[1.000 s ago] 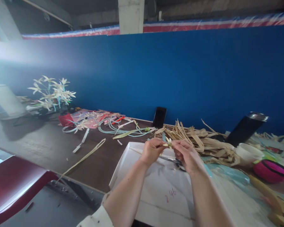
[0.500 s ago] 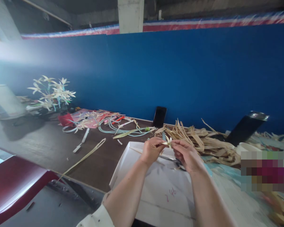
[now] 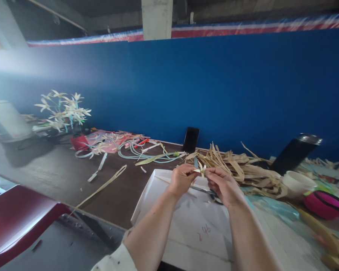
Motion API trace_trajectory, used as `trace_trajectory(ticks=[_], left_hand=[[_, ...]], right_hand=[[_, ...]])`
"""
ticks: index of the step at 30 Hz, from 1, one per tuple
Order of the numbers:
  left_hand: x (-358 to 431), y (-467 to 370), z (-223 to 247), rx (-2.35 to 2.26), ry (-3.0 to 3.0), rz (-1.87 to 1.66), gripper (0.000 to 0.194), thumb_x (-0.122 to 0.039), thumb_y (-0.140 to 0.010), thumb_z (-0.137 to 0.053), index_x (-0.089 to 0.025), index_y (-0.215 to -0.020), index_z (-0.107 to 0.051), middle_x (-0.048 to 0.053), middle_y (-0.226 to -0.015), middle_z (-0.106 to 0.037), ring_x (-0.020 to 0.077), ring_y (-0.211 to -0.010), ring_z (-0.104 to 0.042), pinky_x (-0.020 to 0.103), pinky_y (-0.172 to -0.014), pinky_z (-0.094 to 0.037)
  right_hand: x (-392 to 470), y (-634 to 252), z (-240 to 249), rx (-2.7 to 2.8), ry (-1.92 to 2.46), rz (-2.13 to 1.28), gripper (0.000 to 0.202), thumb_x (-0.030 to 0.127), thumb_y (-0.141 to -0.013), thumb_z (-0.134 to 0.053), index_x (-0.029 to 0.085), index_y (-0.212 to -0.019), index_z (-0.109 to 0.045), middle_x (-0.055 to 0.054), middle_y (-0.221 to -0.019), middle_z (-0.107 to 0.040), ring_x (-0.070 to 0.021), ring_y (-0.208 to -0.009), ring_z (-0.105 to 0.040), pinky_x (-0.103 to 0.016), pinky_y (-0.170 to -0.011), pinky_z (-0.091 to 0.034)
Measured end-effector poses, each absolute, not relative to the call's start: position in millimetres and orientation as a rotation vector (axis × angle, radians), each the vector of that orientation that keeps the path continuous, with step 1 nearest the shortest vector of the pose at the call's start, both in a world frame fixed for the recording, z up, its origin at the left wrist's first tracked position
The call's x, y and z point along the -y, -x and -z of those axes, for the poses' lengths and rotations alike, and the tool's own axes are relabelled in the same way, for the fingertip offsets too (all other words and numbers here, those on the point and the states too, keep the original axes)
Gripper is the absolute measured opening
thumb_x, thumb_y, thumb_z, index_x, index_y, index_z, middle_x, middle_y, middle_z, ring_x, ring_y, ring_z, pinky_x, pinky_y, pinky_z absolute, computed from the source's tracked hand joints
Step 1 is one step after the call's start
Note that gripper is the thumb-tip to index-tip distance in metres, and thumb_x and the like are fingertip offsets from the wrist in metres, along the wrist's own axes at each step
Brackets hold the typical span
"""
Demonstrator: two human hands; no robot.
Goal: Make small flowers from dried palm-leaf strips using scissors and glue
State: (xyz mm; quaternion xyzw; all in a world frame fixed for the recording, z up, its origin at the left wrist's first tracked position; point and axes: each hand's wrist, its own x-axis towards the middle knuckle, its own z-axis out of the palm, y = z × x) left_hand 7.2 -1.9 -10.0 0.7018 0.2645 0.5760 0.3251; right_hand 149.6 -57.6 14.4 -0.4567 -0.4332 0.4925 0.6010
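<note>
Head: pinched flower, scissors in box

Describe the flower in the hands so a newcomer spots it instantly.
Find the white box in front of the blue wall. Near its far edge, the left hand and right hand pinch a small pale flower. Unlike the bunched flowers at the left, it is single and held.

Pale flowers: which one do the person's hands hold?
The small flower with spread petals, pinched between the left hand and right hand; neither hand touches the bunch at left or any other.
</note>
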Motion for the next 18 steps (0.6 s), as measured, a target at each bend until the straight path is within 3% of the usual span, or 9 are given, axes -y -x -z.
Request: trace_trajectory(ticks=[18], left_hand=[[4.0,-7.0,7.7,-0.783,-1.809,-1.455,0.005,-0.019,-0.07,-0.064,-0.016,-0.069,-0.069,0.001,-0.068,-0.064,0.0122,-0.067,-0.056,0.022,-0.062,-0.043]], right_hand=[[58.9,-148.0,-15.3,1.065,1.086,-1.081,0.025,0.037,-0.064,-0.072,0.017,-0.077,-0.065,0.002,-0.056,-0.046,-0.0072,-0.048,-0.035,-0.021,-0.041,-0.021]])
